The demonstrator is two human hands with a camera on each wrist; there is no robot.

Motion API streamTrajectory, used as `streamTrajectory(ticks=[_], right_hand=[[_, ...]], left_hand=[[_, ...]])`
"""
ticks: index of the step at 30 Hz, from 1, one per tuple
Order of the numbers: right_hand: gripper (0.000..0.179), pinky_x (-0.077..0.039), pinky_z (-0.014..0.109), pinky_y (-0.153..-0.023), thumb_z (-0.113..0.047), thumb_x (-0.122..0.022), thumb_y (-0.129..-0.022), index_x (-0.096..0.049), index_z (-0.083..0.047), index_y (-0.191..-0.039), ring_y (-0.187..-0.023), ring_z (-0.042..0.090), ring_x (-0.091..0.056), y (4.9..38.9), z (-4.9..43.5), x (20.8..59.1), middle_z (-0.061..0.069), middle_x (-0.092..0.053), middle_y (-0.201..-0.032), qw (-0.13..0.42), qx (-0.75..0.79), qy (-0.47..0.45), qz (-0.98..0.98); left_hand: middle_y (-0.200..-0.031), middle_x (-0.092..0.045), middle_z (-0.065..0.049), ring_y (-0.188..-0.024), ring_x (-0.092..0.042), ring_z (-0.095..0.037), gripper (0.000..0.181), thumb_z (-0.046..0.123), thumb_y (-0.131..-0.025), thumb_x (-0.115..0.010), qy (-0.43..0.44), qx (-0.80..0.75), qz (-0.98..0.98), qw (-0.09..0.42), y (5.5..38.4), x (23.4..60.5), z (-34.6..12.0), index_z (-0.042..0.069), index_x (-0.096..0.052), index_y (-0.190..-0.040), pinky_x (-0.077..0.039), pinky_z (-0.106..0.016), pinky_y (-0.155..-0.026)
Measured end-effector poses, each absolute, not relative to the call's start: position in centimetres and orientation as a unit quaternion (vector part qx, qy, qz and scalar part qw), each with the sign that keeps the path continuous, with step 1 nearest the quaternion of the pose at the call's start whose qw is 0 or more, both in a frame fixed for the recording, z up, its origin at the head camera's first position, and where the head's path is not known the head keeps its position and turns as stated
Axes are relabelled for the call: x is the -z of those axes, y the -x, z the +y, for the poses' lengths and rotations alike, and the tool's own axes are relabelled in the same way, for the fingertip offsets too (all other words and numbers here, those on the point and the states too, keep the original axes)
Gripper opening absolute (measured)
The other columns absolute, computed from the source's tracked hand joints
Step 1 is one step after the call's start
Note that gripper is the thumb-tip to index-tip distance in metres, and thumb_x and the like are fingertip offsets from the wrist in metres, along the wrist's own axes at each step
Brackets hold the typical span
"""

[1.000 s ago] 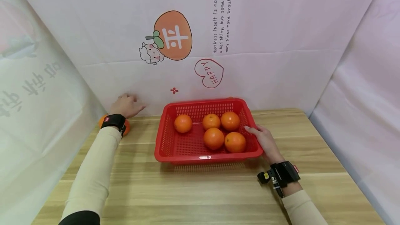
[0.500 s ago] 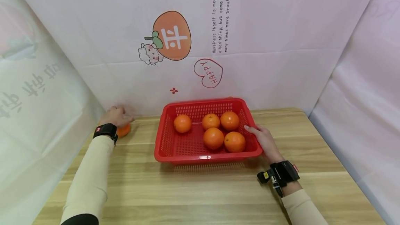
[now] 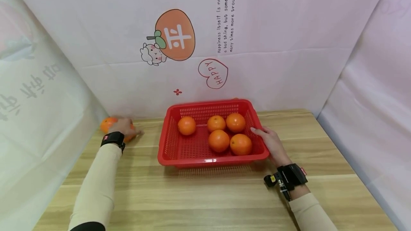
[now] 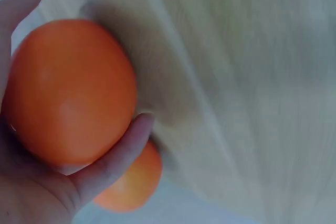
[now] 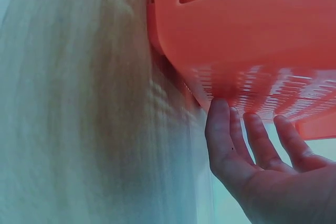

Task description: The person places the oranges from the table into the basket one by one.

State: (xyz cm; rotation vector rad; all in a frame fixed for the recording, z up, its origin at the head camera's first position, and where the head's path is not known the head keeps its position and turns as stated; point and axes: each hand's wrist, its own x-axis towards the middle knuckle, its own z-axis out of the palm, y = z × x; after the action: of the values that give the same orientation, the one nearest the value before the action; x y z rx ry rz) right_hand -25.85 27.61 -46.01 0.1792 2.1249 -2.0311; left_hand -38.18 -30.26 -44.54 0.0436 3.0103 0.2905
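Observation:
At the back left of the table my left hand is lowered over an orange. In the left wrist view its thumb lies straight along the fruit's lower side, and a fingertip reaches past its upper left, spread apart from the thumb. A second orange sits just beyond that hand. My right hand holds the right end of a red plastic basket; its thumb lies over the rim, and in the right wrist view the fingertips meet the slotted outer wall. Several oranges lie inside the basket.
The wooden table meets a printed white cloth hanging along its back edge. White cloth also closes off the left and right sides. A sliver of orange colour shows behind the basket's back rim.
My left hand first moved left, then came down onto the orange at the back left, uncovering the other one beside it. My right hand and the basket have stayed in place.

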Motion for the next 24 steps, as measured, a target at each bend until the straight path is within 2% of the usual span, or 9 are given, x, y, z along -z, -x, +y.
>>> streamTrajectory(ticks=[4,8,14,19,24], right_hand=[[0.074,-0.061,0.033,-0.096,-0.053,-0.058,-0.104,-0.036,-0.013,-0.163,-0.109,0.007,-0.071,25.9,27.6,46.1,0.021,-0.049,-0.159,0.099,0.687,-0.063,0.717],[0.075,-0.062,0.032,-0.095,-0.054,-0.058,-0.104,-0.036,-0.012,-0.162,-0.107,0.006,-0.071,26.0,27.5,46.2,0.022,-0.049,-0.158,0.095,0.688,-0.060,0.717],[0.074,-0.062,0.033,-0.095,-0.054,-0.058,-0.104,-0.037,-0.012,-0.162,-0.107,0.006,-0.071,26.0,27.6,46.2,0.022,-0.049,-0.158,0.097,0.687,-0.059,0.718],[0.074,-0.061,0.033,-0.096,-0.053,-0.058,-0.104,-0.036,-0.013,-0.163,-0.109,0.006,-0.070,25.9,27.6,46.2,0.021,-0.049,-0.158,0.096,0.689,-0.058,0.716],[0.074,-0.061,0.033,-0.096,-0.054,-0.058,-0.104,-0.036,-0.014,-0.163,-0.109,0.006,-0.070,25.9,27.6,46.2,0.020,-0.050,-0.158,0.094,0.690,-0.055,0.716]], left_hand=[[-0.089,-0.061,-0.015,-0.078,-0.060,-0.032,0.065,0.054,-0.086,-0.080,-0.022,-0.095,0.994,0.042,38.2,45.3,-30.3,-0.004,-0.062,-0.108,-0.053,-0.047,-0.071],[-0.086,-0.060,-0.013,-0.076,-0.059,-0.030,0.059,0.049,-0.087,-0.080,-0.022,-0.092,0.995,0.026,38.3,45.6,-30.3,-0.004,-0.063,-0.107,-0.050,-0.044,-0.068],[-0.091,-0.064,-0.017,-0.078,-0.060,-0.032,0.056,0.044,-0.088,-0.077,-0.026,-0.089,0.995,0.025,38.5,45.8,-30.3,-0.006,-0.063,-0.110,-0.049,-0.045,-0.068],[-0.088,-0.062,-0.016,-0.076,-0.059,-0.031,0.052,0.041,-0.088,-0.075,-0.028,-0.088,0.995,0.030,38.7,45.8,-30.4,-0.005,-0.063,-0.108,-0.048,-0.042,-0.066],[-0.082,-0.058,-0.013,-0.072,-0.057,-0.029,0.039,0.033,-0.084,-0.071,-0.029,-0.080,0.996,0.031,38.8,45.6,-30.4,-0.002,-0.062,-0.100,-0.045,-0.040,-0.063]])
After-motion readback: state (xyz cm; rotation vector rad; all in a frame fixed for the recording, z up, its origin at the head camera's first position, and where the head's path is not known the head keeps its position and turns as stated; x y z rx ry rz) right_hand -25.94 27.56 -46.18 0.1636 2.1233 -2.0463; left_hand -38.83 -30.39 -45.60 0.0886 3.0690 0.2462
